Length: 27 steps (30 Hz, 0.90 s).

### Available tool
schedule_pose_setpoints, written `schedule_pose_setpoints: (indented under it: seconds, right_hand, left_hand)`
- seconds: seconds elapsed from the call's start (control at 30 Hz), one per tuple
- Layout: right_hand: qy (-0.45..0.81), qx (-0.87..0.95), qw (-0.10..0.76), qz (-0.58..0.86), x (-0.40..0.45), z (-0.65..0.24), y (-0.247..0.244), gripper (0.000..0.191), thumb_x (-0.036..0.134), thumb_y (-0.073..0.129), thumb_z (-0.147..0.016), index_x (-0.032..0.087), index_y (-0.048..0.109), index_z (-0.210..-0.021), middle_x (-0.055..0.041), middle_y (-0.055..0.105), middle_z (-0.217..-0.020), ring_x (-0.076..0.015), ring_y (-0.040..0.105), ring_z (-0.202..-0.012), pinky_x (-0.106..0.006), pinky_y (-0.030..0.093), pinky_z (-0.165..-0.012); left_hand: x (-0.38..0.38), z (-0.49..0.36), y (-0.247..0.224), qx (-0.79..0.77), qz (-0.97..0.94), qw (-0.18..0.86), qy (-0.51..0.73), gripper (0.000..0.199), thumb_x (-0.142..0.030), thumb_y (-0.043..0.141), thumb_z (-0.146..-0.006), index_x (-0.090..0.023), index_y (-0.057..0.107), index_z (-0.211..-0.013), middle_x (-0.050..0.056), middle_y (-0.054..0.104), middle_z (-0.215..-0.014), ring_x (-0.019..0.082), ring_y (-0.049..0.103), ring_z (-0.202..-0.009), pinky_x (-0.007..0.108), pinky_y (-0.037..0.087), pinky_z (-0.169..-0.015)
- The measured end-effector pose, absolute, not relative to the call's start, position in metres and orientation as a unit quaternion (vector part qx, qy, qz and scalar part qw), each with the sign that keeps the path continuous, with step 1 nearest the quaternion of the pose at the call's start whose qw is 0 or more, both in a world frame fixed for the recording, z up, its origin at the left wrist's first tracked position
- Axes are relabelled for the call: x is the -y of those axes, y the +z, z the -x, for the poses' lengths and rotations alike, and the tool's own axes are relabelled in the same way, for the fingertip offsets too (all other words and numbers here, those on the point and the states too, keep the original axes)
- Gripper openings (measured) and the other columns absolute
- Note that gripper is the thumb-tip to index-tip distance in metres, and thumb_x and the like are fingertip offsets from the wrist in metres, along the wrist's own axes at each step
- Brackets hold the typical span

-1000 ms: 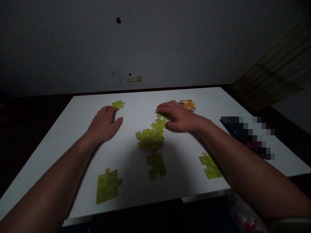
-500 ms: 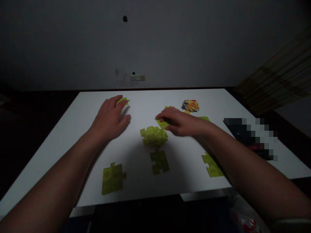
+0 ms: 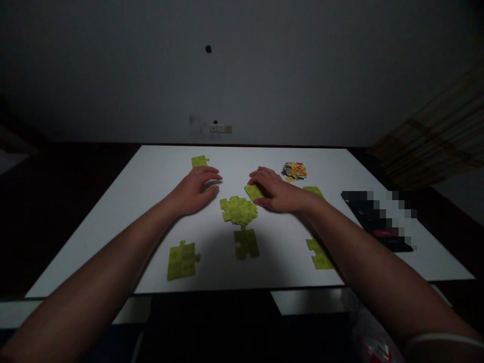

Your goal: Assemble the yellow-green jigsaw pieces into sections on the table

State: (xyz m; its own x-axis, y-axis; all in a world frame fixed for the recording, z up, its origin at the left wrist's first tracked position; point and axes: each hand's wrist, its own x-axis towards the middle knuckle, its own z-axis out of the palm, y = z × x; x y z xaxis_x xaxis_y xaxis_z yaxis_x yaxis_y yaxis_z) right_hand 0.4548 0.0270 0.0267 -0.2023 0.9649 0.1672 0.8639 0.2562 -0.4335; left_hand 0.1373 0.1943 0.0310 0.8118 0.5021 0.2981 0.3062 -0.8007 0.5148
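Observation:
My left hand (image 3: 197,190) is over the white table (image 3: 124,201), fingers apart, with nothing in it. Just beyond its fingertips lies a yellow-green puzzle piece (image 3: 199,161). My right hand (image 3: 270,189) has its thumb and fingers around another yellow-green piece (image 3: 254,192), right of centre. Between the hands and slightly nearer is a pile of yellow-green pieces (image 3: 239,210). Single pieces lie nearer the front edge: one at the left (image 3: 182,260), one in the middle (image 3: 246,244) and one at the right (image 3: 319,254), partly hidden by my right forearm.
A pile of colourful puzzle pieces (image 3: 295,171) sits at the back right. Behind my right wrist shows one more green piece (image 3: 313,190). A dark flat object (image 3: 372,217), partly pixelated, lies on the right. The wall (image 3: 302,75) stands behind the table.
My left hand has come away from the back left piece, toward the middle. My right hand still has its piece, now closer to the central pile. The view has shifted slightly.

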Motion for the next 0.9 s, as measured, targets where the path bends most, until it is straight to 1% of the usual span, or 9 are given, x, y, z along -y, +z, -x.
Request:
schedule_pose_setpoints:
  seconds: [0.13, 0.2, 0.27, 0.4, 0.5, 0.57, 0.73, 0.83, 0.9]
  right_hand:
    - [0.140, 0.736, 0.245, 0.615, -0.025, -0.449, 0.039, 0.034, 0.032, 0.084, -0.101, 0.028, 0.078, -0.135, -0.0114, 0.084, -0.129, -0.0364, 0.075, -0.125, -0.055, 0.063, -0.113]
    - [0.158, 0.717, 0.286, 0.615, -0.026, -0.447, 0.043, 0.025, 0.033, 0.075, -0.108, 0.027, 0.080, -0.132, -0.0086, 0.087, -0.117, -0.0308, 0.077, -0.104, -0.049, 0.065, -0.101]
    - [0.174, 0.695, 0.347, 0.605, -0.030, -0.443, 0.041, 0.025, 0.035, 0.072, -0.110, 0.025, 0.083, -0.130, -0.0082, 0.089, -0.116, -0.0277, 0.077, -0.096, -0.046, 0.065, -0.096]
    - [0.236, 0.633, 0.464, 0.573, -0.037, -0.432, 0.034, 0.032, 0.043, 0.083, -0.103, 0.024, 0.088, -0.128, -0.0081, 0.089, -0.112, -0.0262, 0.080, -0.096, -0.045, 0.069, -0.094]
    - [0.303, 0.606, 0.506, 0.534, -0.039, -0.423, 0.032, 0.042, 0.046, 0.091, -0.099, 0.027, 0.087, -0.135, -0.0067, 0.089, -0.113, -0.0251, 0.083, -0.096, -0.046, 0.073, -0.096]
    - [0.341, 0.602, 0.520, 0.501, -0.036, -0.417, 0.033, 0.046, 0.048, 0.094, -0.097, 0.028, 0.086, -0.138, -0.0068, 0.090, -0.119, -0.0246, 0.085, -0.097, -0.046, 0.074, -0.097]
    - [0.356, 0.637, 0.488, 0.479, -0.028, -0.411, 0.038, 0.045, 0.054, 0.089, -0.103, 0.027, 0.086, -0.140, -0.0078, 0.090, -0.123, -0.0264, 0.086, -0.101, -0.047, 0.073, -0.098]
    - [0.271, 0.694, 0.435, 0.506, -0.025, -0.413, 0.037, 0.043, 0.054, 0.086, -0.107, 0.030, 0.086, -0.142, -0.0111, 0.088, -0.139, -0.0312, 0.083, -0.123, -0.055, 0.068, -0.114]
    - [0.219, 0.744, 0.391, 0.496, -0.024, -0.414, 0.034, 0.052, 0.055, 0.092, -0.103, 0.032, 0.085, -0.149, -0.0125, 0.084, -0.153, -0.0352, 0.077, -0.141, -0.061, 0.059, -0.127]
  left_hand:
    - [-0.190, -0.139, 0.037, -0.201, -0.917, 0.255, 0.231, 0.042, -0.049, 0.068, -0.107, -0.021, 0.089, -0.130, 0.017, 0.086, -0.142, 0.037, 0.078, -0.137, 0.063, 0.058, -0.131]
    - [-0.188, -0.138, 0.040, -0.210, -0.907, 0.276, 0.238, 0.041, -0.052, 0.070, -0.107, -0.022, 0.090, -0.127, 0.015, 0.090, -0.133, 0.035, 0.081, -0.128, 0.060, 0.062, -0.126]
    - [-0.184, -0.137, 0.043, -0.230, -0.890, 0.303, 0.253, 0.041, -0.056, 0.073, -0.108, -0.023, 0.091, -0.124, 0.014, 0.091, -0.128, 0.034, 0.084, -0.121, 0.057, 0.065, -0.121]
    - [-0.175, -0.138, 0.048, -0.246, -0.850, 0.365, 0.289, 0.052, -0.064, 0.083, -0.105, -0.021, 0.090, -0.133, 0.016, 0.092, -0.129, 0.034, 0.087, -0.119, 0.054, 0.069, -0.116]
    - [-0.165, -0.143, 0.050, -0.217, -0.830, 0.414, 0.305, 0.068, -0.061, 0.089, -0.101, -0.021, 0.081, -0.155, 0.018, 0.090, -0.136, 0.034, 0.086, -0.125, 0.055, 0.068, -0.119]
    - [-0.158, -0.147, 0.049, -0.200, -0.826, 0.423, 0.314, 0.073, -0.058, 0.093, -0.098, -0.022, 0.079, -0.160, 0.017, 0.090, -0.137, 0.033, 0.086, -0.123, 0.055, 0.067, -0.119]
    - [-0.157, -0.153, 0.047, -0.212, -0.826, 0.410, 0.324, 0.052, -0.054, 0.093, -0.095, -0.021, 0.091, -0.135, 0.012, 0.090, -0.115, 0.027, 0.082, -0.098, 0.046, 0.070, -0.098]
    - [-0.178, -0.144, 0.048, -0.241, -0.816, 0.420, 0.315, 0.045, -0.053, 0.093, -0.090, -0.019, 0.091, -0.120, 0.012, 0.089, -0.111, 0.024, 0.079, -0.089, 0.040, 0.067, -0.085]
    - [-0.197, -0.133, 0.048, -0.270, -0.819, 0.411, 0.296, 0.041, -0.049, 0.092, -0.086, -0.018, 0.089, -0.113, 0.011, 0.086, -0.103, 0.022, 0.075, -0.082, 0.037, 0.063, -0.077]
